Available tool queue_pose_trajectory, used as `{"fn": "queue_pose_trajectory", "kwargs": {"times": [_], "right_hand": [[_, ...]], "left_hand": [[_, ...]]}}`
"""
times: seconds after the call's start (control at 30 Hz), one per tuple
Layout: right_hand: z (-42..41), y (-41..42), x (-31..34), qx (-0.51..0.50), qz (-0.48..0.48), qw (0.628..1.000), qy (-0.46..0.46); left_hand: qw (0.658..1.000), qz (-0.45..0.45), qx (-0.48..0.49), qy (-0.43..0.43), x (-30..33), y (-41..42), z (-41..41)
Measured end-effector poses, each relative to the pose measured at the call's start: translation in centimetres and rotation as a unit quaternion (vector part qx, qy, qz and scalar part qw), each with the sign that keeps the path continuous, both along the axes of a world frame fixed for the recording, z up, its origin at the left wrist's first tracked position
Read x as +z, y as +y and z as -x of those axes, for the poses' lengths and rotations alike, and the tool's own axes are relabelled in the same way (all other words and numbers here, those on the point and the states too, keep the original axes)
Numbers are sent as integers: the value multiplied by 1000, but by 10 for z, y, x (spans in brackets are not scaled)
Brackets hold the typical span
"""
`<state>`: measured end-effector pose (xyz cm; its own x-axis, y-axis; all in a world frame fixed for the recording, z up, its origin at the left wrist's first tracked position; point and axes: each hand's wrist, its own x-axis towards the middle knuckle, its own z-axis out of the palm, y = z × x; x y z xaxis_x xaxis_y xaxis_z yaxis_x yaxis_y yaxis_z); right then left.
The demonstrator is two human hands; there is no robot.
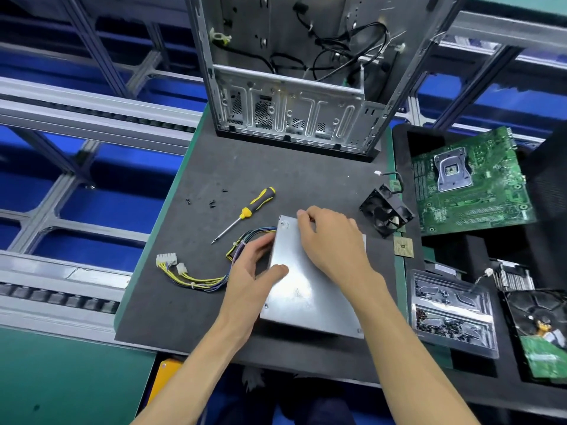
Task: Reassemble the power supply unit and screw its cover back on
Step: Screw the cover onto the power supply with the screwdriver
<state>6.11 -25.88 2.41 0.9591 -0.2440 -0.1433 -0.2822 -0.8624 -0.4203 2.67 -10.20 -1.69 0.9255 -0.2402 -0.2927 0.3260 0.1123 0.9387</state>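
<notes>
The power supply unit (302,289) lies flat on the dark mat, its silver cover facing up. My left hand (250,265) grips its left edge, thumb on the cover and fingers down the side by the cable exit. My right hand (329,240) rests on the cover's far end, fingertips curled over the top edge. A bundle of yellow, blue and black cables (199,279) runs left from the unit to white connectors (167,259). A yellow-and-black screwdriver (245,213) lies on the mat just beyond the unit. Several small black screws (211,204) sit farther left.
An open computer case (294,87) stands at the mat's far edge. A black fan (385,211) and a CPU chip (403,246) lie to the right. A motherboard (469,182), a clear tray of screws (451,311) and a hard drive (540,329) occupy the black foam at right.
</notes>
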Motion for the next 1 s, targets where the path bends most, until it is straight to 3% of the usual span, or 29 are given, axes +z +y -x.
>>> {"fn": "queue_pose_trajectory", "kwargs": {"times": [0.2,0.3,0.43,0.5,0.7,1.0], "right_hand": [[-4,-5,0,13,-16,1000,10],[-5,-8,-1,59,-25,998,24],[-10,-16,-1,103,-19,993,51],[-15,-23,1,128,-30,987,95],[-33,-43,10,189,-155,951,192],[-39,-51,0,168,-231,942,177]], "left_hand": [[999,-30,-27,-13,5,1,-2],[988,-146,-33,-49,12,3,-9],[939,-302,20,-166,16,1,-21],[931,-308,18,-196,14,-4,-28],[938,-307,-128,-100,3,-1,-47],[966,-223,-71,-107,-4,-9,-47]]}}
